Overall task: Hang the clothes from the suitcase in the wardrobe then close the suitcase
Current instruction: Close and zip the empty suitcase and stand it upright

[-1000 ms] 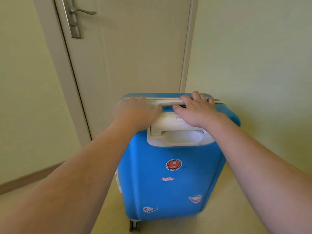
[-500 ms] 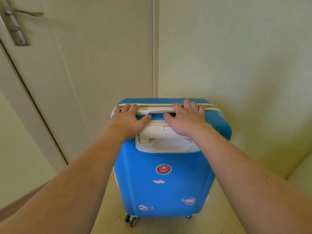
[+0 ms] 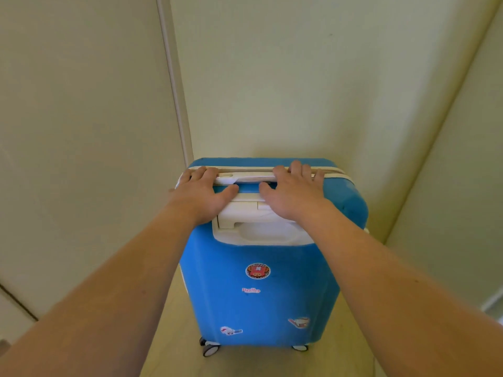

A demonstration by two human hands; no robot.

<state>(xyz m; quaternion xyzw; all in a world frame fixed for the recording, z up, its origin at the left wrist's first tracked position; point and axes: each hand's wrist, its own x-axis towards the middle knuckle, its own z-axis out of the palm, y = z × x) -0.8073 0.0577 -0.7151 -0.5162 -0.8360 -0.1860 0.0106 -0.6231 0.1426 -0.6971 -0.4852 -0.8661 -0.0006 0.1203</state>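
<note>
Standing upright on its wheels (image 3: 210,349) on the pale floor (image 3: 351,357), the blue suitcase (image 3: 258,300) is shut and tucked into the corner of the cream walls (image 3: 285,77), with the door (image 3: 81,131) just to its left. From my head camera, both my hands lie on top of the suitcase. My left hand (image 3: 202,193) rests on the left end of the white carry handle (image 3: 250,177), fingers laid over it and thumb stretched toward the middle. My right hand (image 3: 295,193) covers the handle's right end the same way, fingers draped forward, thumb pointing inward. Neither grip curls tightly; both are loose and flat. Below my hands on the suitcase sits the white pull-handle housing (image 3: 255,232), and stickers (image 3: 257,270) dot the blue front.
</note>
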